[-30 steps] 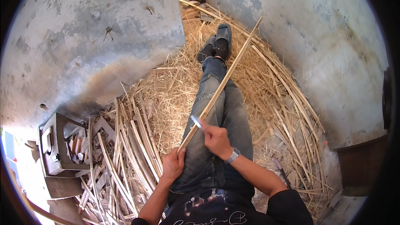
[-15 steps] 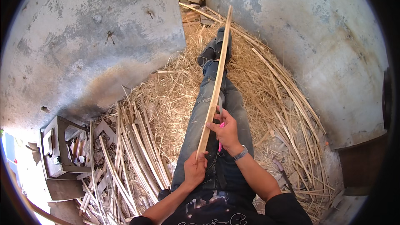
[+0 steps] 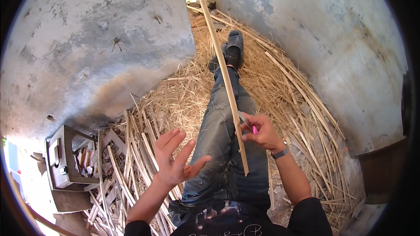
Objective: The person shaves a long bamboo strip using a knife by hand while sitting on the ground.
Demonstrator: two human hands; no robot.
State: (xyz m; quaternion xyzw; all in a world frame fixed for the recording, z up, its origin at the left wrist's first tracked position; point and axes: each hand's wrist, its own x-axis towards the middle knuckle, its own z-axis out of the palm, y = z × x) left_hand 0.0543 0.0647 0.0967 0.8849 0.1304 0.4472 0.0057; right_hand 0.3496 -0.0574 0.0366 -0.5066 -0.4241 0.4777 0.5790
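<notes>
A long pale strip of split wood or bamboo (image 3: 225, 76) slants over my outstretched legs, its near end above my thighs and its far end up by the bright gap between the walls. My right hand (image 3: 265, 136) is closed, gripping the strip near its lower part. In the same hand is a knife (image 3: 255, 130) with a pink handle; its grey blade lies against the strip, partly hidden by my fingers. My left hand (image 3: 176, 162) is raised to the left of the strip, fingers spread, touching nothing.
Straw-like shavings (image 3: 175, 100) cover the floor around my legs (image 3: 214, 126). Long strips (image 3: 131, 157) are heaped at my left, and more strips (image 3: 302, 87) lie along the right wall (image 3: 323, 39). A box-like frame (image 3: 65, 157) with scraps stands at far left.
My left hand has let go of the strip's near end and opened out to the left. The strip has swung, its far end moving left and upward. My right hand has shifted right.
</notes>
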